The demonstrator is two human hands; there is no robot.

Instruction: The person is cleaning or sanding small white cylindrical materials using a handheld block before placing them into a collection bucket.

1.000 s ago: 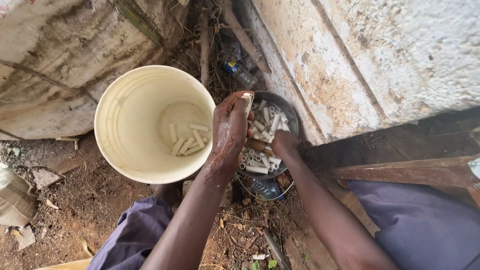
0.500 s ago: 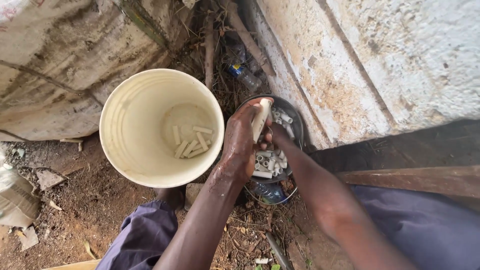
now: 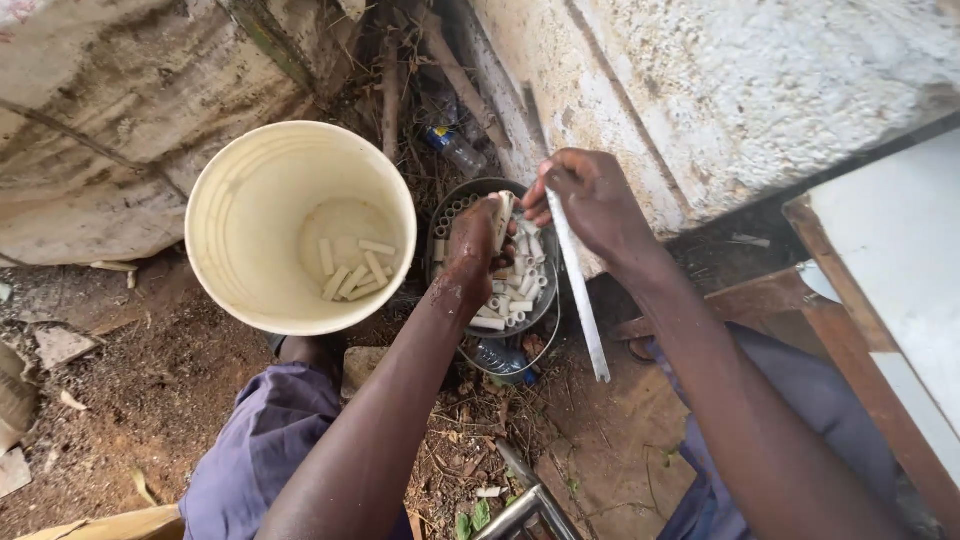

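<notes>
My left hand (image 3: 476, 245) is shut on a short white tube piece (image 3: 503, 216) and holds it over a dark round pan (image 3: 446, 207). Several more short white tube pieces (image 3: 508, 300) lie in that pan. My right hand (image 3: 592, 200), just right of the left, grips the top of a long thin pale strip (image 3: 580, 295) that slants down over the pan's right edge. Its upper end meets the tube piece. A cream plastic bucket (image 3: 240, 200) stands left of the pan with several tube pieces (image 3: 352, 268) on its bottom.
A whitewashed wall (image 3: 760, 90) rises behind the pan, and a rough concrete block (image 3: 100, 130) stands at the left. Plastic bottles lie behind the pan (image 3: 455, 150) and under it (image 3: 500, 360). A wooden frame (image 3: 830, 310) is at right and a metal bar (image 3: 520, 512) at the bottom, on littered dirt.
My right hand has come up out of the pan and now holds the long strip against the tube piece. My left hand has lifted slightly with the piece.
</notes>
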